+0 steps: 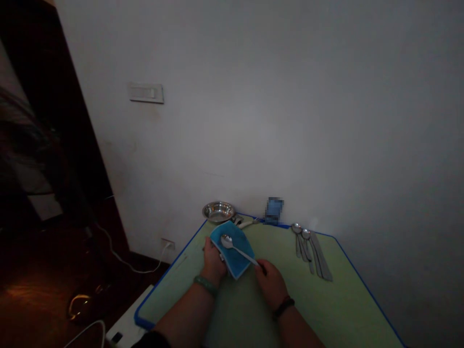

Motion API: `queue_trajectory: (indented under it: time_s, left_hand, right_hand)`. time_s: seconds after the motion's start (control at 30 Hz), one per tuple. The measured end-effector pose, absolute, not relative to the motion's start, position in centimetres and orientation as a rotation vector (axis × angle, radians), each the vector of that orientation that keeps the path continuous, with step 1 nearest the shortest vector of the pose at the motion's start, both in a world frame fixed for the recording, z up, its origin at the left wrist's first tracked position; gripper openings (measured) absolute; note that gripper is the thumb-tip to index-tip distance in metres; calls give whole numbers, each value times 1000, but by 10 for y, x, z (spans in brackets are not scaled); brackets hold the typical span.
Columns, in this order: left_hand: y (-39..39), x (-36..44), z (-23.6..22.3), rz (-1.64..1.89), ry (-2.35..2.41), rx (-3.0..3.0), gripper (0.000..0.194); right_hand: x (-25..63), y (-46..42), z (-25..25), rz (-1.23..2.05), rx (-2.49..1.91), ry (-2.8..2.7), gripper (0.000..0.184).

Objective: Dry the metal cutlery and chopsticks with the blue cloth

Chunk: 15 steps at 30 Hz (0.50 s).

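Observation:
My left hand (213, 263) grips the left side of a blue cloth (232, 249) held over the green table (337, 299). A steel spoon (237, 249) lies across the cloth, bowl up and to the left. My right hand (270, 282) pinches the spoon's handle end at the cloth's lower right. A green bangle is on my left wrist and a dark band on my right.
A steel bowl (219, 211) sits at the table's far left corner, with a utensil (248, 223) beside it. A blurred blue object (274, 210) stands against the wall. Several spoons and knives (311, 246) lie in a row on the right. Cables run on the floor at left.

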<state>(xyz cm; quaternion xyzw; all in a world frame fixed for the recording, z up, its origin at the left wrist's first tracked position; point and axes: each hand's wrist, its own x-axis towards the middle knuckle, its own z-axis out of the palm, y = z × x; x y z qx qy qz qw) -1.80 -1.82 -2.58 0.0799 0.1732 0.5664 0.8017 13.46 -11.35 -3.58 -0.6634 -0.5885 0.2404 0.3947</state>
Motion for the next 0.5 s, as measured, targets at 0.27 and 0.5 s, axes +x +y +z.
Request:
queue_trajectory:
  time_s: [0.27,0.5]
  left_hand:
    - [-20,-15,-26,1157,327,242,50]
    - [-20,-14,-26,1167,362,284,53]
  right_hand:
    - [137,-114,-35,659,-1709,-1471,31]
    - [136,-116,-34,655,-1731,-1525,30]
